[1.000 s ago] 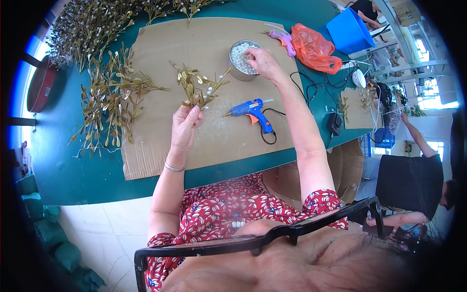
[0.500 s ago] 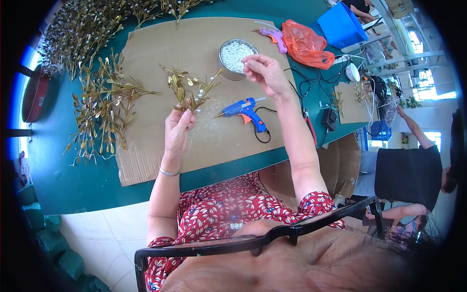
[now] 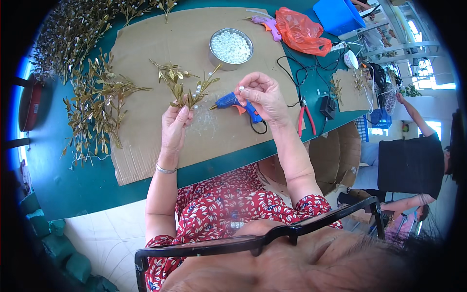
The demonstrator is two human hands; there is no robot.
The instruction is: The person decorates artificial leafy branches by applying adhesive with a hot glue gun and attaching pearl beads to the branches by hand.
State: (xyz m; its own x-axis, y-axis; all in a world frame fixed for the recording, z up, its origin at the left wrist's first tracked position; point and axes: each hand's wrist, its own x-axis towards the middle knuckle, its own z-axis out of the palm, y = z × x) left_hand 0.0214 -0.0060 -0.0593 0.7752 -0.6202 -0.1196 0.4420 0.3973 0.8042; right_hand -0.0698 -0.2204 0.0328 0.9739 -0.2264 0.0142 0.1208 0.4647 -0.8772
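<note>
My left hand (image 3: 176, 121) is closed round the stem of a gold leaf spray (image 3: 182, 87), which carries a few white beads among its leaves. Between the thumb and fingertips of my right hand (image 3: 265, 97) is a white bead (image 3: 241, 89). Partly behind that hand, a blue glue gun (image 3: 227, 100) lies on the cardboard, its tip toward the spray. A round metal tin (image 3: 214, 58) full of white beads stands just beyond my right hand.
Gold leaf sprays (image 3: 99, 104) lie at the left, with a dense beaded pile behind. A cardboard sheet (image 3: 141, 160) covers much of the green table (image 3: 53, 190). At right are red-handled pliers (image 3: 305, 119), a purple glue gun (image 3: 266, 24), an orange plastic bag (image 3: 301, 31) and cables.
My right hand has moved back from beside the tin toward me, over the blue glue gun, and a white bead now shows in its fingers. My left hand keeps hold of the spray.
</note>
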